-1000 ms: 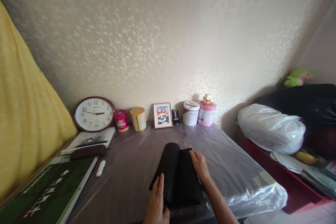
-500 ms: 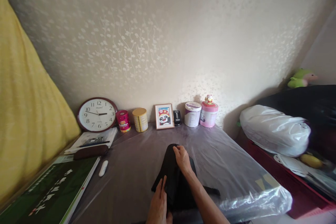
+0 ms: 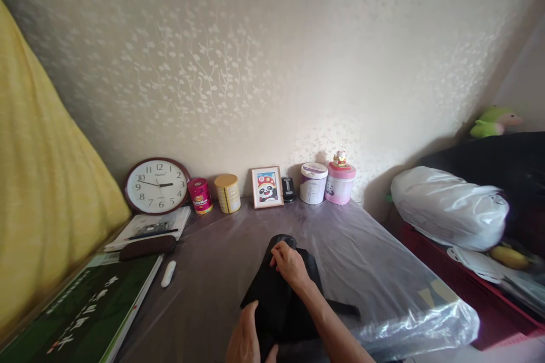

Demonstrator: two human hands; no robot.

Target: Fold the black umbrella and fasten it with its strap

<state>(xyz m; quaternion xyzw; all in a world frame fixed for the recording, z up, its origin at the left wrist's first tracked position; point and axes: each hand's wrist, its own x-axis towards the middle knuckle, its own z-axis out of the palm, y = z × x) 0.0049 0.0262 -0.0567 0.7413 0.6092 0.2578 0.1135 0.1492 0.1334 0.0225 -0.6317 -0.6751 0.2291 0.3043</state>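
Note:
A black fabric item (image 3: 266, 289), maybe a bag, lies on the table near its front edge, with a narrow strap-like strip (image 3: 344, 308) sticking out to the right. Its exact kind is unclear. Curled on the upper part of the fabric, the fingers of my right hand (image 3: 289, 264) are closed and seem to grip it. My left hand (image 3: 244, 334) is at its lower left edge, partly cut off by the frame. The fabric passes between its visible fingers, and the rest of its grip is hidden.
The table (image 3: 204, 295) is plastic-covered. Along the wall stand a clock (image 3: 158, 186), a pink can (image 3: 200, 197), a yellow can (image 3: 227, 194), a picture frame (image 3: 268, 187) and two tubs (image 3: 314, 184). Left lie a green book (image 3: 80, 306) and a white stick-like object (image 3: 168, 274).
My right hand has shifted left and slightly down across the fabric, its fingers more curled. My left hand has moved left and down, and the fabric's left part lies more spread.

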